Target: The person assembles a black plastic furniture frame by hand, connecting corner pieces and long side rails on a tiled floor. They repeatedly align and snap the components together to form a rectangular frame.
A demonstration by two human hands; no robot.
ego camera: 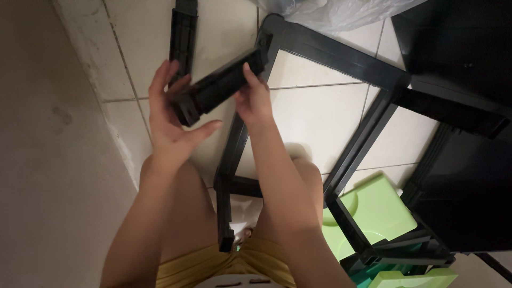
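Pale floor tiles (314,114) lie under me, with a plain beige wall (48,160) on my left. Both my hands hold one black plastic bar (218,85) up above the floor, tilted so its far end rises to the right. My left hand (168,114) cups the near, lower end, its grip loose with the fingers half spread and the thumb sticking out beneath. My right hand (253,98) has its grip closed round the far end, fingers wrapped over the top. A second black bar (183,34) lies on the tiles just behind my left hand. One black frame (346,64) of open rectangles stretches across the floor from my knees towards the upper right. One crumpled clear plastic bag (341,10) sits at the top edge. Two light green plastic pieces (381,210) rest under the frame at lower right, beside a dark panel (469,197).
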